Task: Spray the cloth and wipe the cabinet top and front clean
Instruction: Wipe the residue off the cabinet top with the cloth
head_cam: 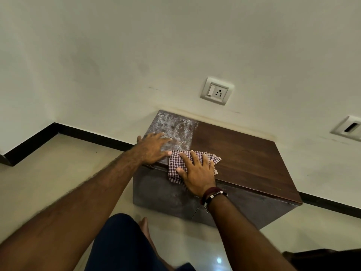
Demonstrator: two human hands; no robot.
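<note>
A low dark wooden cabinet (244, 153) stands against the wall. The right part of its top looks clean and brown; the far left part (172, 128) is grey with dust. Its front (166, 194) is dusty too. A red-and-white checked cloth (176, 163) lies on the top near the front edge and hangs slightly over it. My right hand (197, 173) presses flat on the cloth, fingers spread. My left hand (154, 147) rests flat on the dusty left corner, beside the cloth. No spray bottle is in view.
A wall socket with switch (216, 91) sits above the cabinet, and another wall plate (349, 127) is at the right. Black skirting (58, 132) runs along the pale tiled floor. My knee and bare foot (144, 223) are in front of the cabinet.
</note>
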